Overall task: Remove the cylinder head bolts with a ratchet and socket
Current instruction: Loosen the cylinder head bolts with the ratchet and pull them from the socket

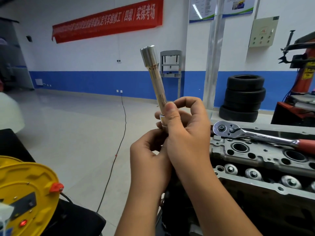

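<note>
Both grips clenched on the extension bar (157, 86): left hand (150, 155) low, right hand (185, 126) above, thumb upright.

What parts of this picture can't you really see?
Head view only:
- Lower end of the extension bar: hidden inside the left hand and right hand.
- Ratchet handle: its red grip runs off the right edge.
- Cylinder head: cut off by the right edge; no bolt heads can be picked out.
- Red banner lettering: blurred.
- Wall posters: print too small.
</note>
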{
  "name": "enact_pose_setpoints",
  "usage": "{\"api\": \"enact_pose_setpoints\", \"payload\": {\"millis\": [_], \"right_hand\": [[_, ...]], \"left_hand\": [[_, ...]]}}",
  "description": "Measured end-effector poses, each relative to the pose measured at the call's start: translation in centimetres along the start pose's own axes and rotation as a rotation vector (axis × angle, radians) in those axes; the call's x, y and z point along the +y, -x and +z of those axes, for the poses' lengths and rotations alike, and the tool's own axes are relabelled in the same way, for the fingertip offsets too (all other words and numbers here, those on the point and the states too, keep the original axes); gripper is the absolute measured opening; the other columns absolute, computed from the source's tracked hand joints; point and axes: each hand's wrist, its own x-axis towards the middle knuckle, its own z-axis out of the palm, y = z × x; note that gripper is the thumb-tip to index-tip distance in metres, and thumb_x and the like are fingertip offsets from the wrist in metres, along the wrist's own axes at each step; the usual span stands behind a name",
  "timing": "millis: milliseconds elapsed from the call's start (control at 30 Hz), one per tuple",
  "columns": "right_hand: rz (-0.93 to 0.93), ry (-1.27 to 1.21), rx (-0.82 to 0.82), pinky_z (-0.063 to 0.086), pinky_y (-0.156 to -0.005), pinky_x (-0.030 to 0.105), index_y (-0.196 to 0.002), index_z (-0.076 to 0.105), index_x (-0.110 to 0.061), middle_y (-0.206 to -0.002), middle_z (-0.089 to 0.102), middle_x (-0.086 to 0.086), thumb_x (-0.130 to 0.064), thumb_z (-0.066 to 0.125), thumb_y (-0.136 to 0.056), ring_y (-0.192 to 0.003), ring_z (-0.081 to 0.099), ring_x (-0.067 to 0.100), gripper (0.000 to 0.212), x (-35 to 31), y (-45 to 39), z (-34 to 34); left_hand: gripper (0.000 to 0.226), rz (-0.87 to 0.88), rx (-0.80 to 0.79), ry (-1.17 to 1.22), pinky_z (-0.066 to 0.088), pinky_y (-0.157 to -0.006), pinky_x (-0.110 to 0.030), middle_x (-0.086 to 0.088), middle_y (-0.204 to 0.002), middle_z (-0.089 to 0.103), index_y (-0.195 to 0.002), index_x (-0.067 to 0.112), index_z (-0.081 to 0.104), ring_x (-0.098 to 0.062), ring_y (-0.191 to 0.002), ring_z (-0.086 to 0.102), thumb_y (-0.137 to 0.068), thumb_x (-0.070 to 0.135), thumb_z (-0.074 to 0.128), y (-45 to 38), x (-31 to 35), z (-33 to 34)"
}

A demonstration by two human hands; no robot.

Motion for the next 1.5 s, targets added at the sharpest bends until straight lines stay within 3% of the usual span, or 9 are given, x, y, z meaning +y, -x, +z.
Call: {"api": "enact_pose_setpoints", "payload": {"millis": [233,467,600,733,833,1100,1233,1433,1500], "right_hand": [[-0.078,0.058,0.086,0.058,-0.066,0.033,-0.087,0.059,-0.032,-0.083,0.07,-0.003,-0.029,0.086,-0.079,-0.074,0.069,0.014,0.029,0.04,0.34,0.08],[-0.001,0.008,0.007,0.061,-0.076,0.053,-0.091,0.056,-0.034,-0.088,0.076,0.003,-0.032,0.064,-0.096,-0.08,0.074,0.023,0.01,-0.07,0.0,0.16],[-0.046,0.075,0.037,0.059,-0.069,0.037,-0.09,0.057,-0.036,-0.086,0.07,-0.007,-0.032,0.083,-0.081,-0.074,0.068,0.014,0.028,-0.27,0.3,0.16],[-0.023,0.057,0.035,0.06,-0.074,0.051,-0.09,0.058,-0.031,-0.083,0.07,0.001,-0.021,0.078,-0.089,-0.077,0.069,0.02,0.023,-0.22,0.27,0.08],[0.006,0.033,-0.047,0.058,-0.085,0.042,-0.098,0.056,-0.028,-0.089,0.077,0.0,-0.017,0.064,-0.101,-0.091,0.074,0.013,0.014,-0.21,0.06,0.03],[-0.071,0.088,0.069,0.06,-0.071,0.045,-0.09,0.056,-0.036,-0.085,0.069,-0.002,-0.028,0.076,-0.086,-0.078,0.07,0.018,0.022,-0.02,0.35,0.23],[-0.05,0.077,0.013,0.06,-0.08,0.053,-0.092,0.054,-0.036,-0.087,0.075,0.003,-0.027,0.059,-0.096,-0.086,0.074,0.019,0.011,0.22,-0.06,0.23],[-0.125,0.091,0.089,0.054,-0.065,0.029,-0.085,0.059,-0.031,-0.082,0.07,-0.005,-0.03,0.081,-0.083,-0.075,0.067,0.013,0.023,0.11,0.28,0.22],[-0.117,0.078,0.088,0.057,-0.065,0.033,-0.086,0.057,-0.031,-0.081,0.07,-0.001,-0.026,0.078,-0.087,-0.073,0.068,0.015,0.021,0.15,0.25,0.2]], "left_hand": [[0.026,0.022,0.054,0.023,0.041,-0.045,-0.023,0.005,-0.077,0.078,-0.093,0.04,0.079,-0.014,-0.055,0.065,-0.081,0.018,0.069,0.27,0.38,0.2],[0.023,-0.016,-0.002,0.007,0.037,-0.041,-0.02,0.002,-0.069,0.074,-0.093,0.026,0.08,-0.01,-0.047,0.055,-0.093,0.007,0.068,0.05,0.15,0.15],[0.023,-0.008,0.059,0.028,0.04,-0.047,-0.021,0.001,-0.077,0.078,-0.093,0.031,0.08,-0.012,-0.056,0.063,-0.074,0.025,0.069,0.19,0.27,0.42],[0.028,0.004,-0.036,0.062,0.041,-0.041,-0.017,0.005,-0.077,0.077,-0.1,0.045,0.078,-0.008,-0.052,0.064,-0.082,0.031,0.063,0.45,0.56,0.3],[0.021,0.017,-0.056,0.026,0.038,-0.039,-0.019,0.007,-0.065,0.071,-0.1,0.036,0.078,-0.008,-0.046,0.057,-0.092,0.025,0.063,0.41,0.43,0.27],[0.036,-0.01,0.059,0.011,0.043,-0.045,-0.026,0.003,-0.074,0.076,-0.093,0.037,0.078,-0.015,-0.055,0.065,-0.062,0.05,0.063,0.31,0.52,0.5],[0.021,-0.027,-0.077,-0.014,0.036,-0.038,-0.019,0.005,-0.057,0.066,-0.091,0.03,0.079,-0.007,-0.041,0.052,-0.098,0.018,0.064,0.29,0.5,0.17],[0.029,-0.018,0.047,-0.037,0.038,-0.042,-0.02,0.004,-0.067,0.075,-0.09,0.035,0.08,-0.011,-0.049,0.058,-0.067,0.031,0.061,0.23,0.41,0.28],[0.027,-0.03,0.012,-0.015,0.037,-0.04,-0.017,0.005,-0.063,0.072,-0.089,0.033,0.08,-0.007,-0.045,0.056,-0.07,0.029,0.061,0.29,0.45,0.19]]}}
